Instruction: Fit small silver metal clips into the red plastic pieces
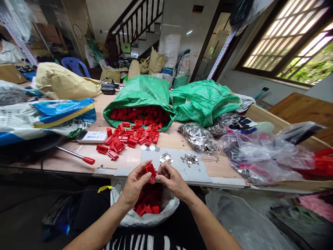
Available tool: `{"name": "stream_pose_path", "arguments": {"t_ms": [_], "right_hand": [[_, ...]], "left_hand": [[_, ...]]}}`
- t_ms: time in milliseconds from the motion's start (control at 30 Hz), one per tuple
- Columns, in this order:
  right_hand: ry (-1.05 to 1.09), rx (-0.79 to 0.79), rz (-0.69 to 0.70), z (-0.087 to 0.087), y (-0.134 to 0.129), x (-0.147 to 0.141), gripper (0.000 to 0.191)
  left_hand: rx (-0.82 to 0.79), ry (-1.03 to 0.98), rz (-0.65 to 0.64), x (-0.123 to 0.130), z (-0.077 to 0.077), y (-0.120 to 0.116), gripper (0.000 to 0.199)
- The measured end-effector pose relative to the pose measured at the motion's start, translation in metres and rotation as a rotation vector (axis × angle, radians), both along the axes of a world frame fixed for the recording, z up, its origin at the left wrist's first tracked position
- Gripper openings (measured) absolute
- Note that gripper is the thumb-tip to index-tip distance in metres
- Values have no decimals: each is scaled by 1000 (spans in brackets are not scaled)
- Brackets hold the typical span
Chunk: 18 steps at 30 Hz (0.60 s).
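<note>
Between the thumb and fingers of my left hand (137,182) is a red plastic part (150,170), held over the table's front edge. My right hand (171,180) is pinched closed at the part's right side, on something too small to make out. Below both hands a white sack (170,207) holds many red parts. Beyond the hands, two small piles of silvery metal pieces (166,158) (190,159) lie on a grey sheet (179,170). Loose red parts (127,136) spill from an open green sack (145,90) behind.
Another green sack (205,100) and a clear bag of metal pieces (199,137) sit to the right, near crumpled plastic bags (249,149). At the left are a white device (92,137), a red-tipped lever (88,160) and a blue-white bag (65,116).
</note>
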State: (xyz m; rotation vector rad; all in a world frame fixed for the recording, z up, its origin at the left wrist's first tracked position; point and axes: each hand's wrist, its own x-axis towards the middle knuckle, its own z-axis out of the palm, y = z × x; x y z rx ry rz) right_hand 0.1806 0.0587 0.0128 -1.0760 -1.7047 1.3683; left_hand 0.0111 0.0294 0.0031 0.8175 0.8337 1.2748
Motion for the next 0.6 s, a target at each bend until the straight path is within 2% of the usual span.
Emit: {"name": "stream_pose_path", "arguments": {"t_ms": [167, 300, 367, 500, 600], "right_hand": [[50, -73, 22, -8, 1, -3, 26], [-50, 28, -25, -12, 3, -5, 26], [-136, 90, -41, -12, 4, -4, 20], [-295, 267, -75, -11, 6, 2, 16], [-384, 324, -85, -12, 6, 4, 21]], "left_hand": [[64, 128, -24, 1, -2, -3, 42], [99, 153, -43, 1, -9, -2, 52], [134, 209, -43, -1, -14, 2, 51], [294, 456, 23, -13, -20, 17, 32], [385, 652, -22, -23, -23, 28, 29]]}}
